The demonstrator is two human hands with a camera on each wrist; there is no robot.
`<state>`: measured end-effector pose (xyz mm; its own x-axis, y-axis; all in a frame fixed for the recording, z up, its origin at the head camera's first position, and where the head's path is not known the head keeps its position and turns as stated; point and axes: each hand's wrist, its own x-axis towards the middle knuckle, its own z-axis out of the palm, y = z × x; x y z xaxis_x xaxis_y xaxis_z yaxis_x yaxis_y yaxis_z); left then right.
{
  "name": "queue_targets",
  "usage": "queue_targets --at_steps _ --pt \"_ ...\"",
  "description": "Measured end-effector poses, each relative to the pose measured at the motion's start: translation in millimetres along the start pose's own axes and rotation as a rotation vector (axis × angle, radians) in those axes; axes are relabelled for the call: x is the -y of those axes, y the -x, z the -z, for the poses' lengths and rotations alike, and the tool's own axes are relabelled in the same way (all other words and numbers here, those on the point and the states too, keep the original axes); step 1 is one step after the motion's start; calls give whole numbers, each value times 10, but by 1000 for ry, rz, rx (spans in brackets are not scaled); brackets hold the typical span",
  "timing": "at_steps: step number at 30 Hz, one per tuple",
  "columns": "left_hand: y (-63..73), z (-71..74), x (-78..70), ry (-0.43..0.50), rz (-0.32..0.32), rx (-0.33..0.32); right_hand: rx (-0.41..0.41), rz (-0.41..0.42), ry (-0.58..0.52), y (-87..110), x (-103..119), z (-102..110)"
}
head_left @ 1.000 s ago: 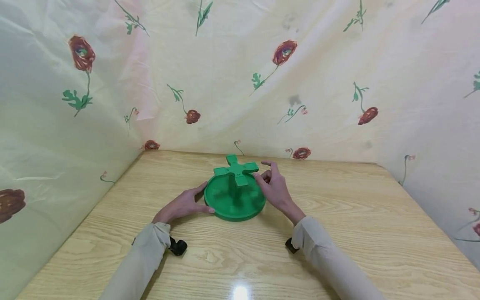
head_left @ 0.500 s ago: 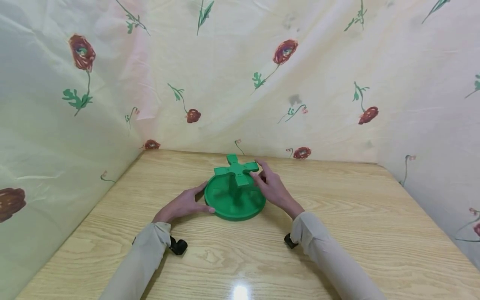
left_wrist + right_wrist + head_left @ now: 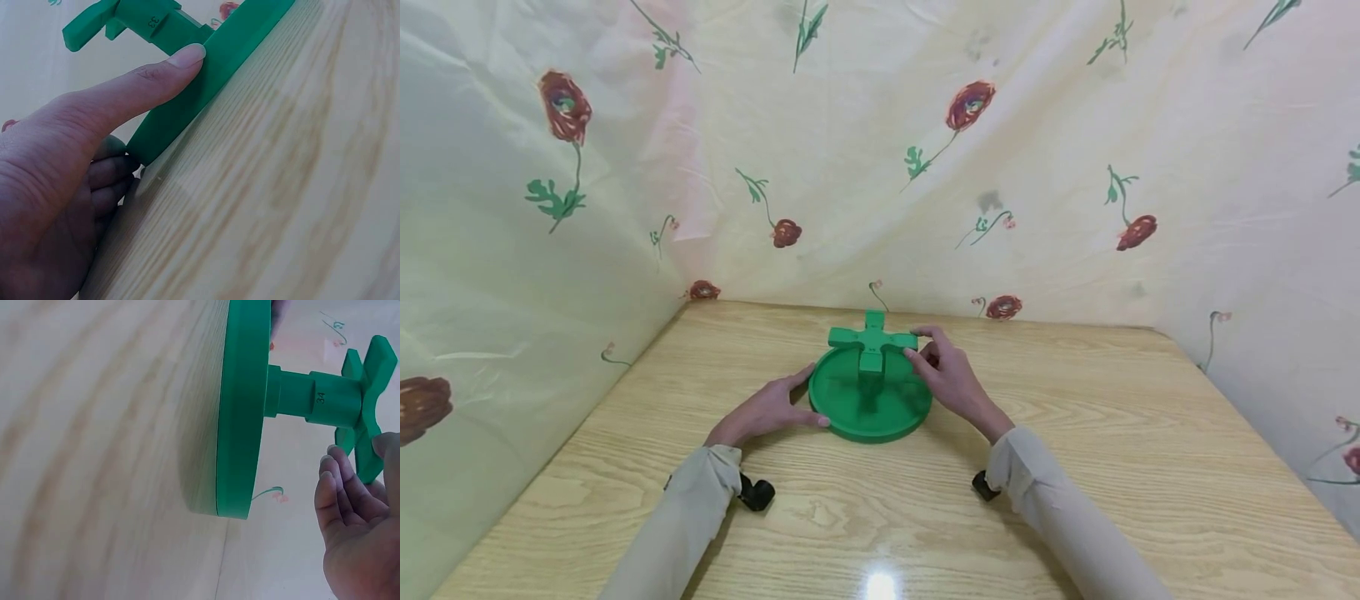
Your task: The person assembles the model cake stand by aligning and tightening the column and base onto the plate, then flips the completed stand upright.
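Observation:
A round green base (image 3: 842, 417) with a raised rim lies on the table. From its middle rises a short stepped post (image 3: 334, 400) marked 34, topped by a four-armed green cross piece (image 3: 872, 340). My left hand (image 3: 771, 407) holds the base by its left side, thumb on the front rim and fingers low at the far side; the left wrist view shows 33 on the post. With thumb and index finger my right hand (image 3: 951, 375) pinches the right arm of the cross, while the other fingers curl beneath it.
The wooden table (image 3: 1112, 433) reaches out on both sides and toward me. A flowered cloth (image 3: 850, 150) hangs behind it and at the sides. Dark wrist-worn devices show below both sleeves, such as the left device (image 3: 756, 494).
My right index finger has come in from beyond the cross onto its right arm. The cross has turned slightly, its near arm moving left and its far arm right. My left hand stays put.

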<state>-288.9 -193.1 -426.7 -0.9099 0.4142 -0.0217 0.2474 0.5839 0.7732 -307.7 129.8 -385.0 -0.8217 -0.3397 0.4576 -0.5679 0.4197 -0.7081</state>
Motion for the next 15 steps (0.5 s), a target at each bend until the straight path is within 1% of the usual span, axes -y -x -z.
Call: queue_targets --at_steps 4,10,15 --pt "-1 0 1 -6 -1 2 -7 -5 -1 42 12 14" --pt "-2 -1 4 -10 7 2 -26 39 7 101 42 14" --pt "5 -3 -8 -12 6 1 -38 56 13 147 81 1"
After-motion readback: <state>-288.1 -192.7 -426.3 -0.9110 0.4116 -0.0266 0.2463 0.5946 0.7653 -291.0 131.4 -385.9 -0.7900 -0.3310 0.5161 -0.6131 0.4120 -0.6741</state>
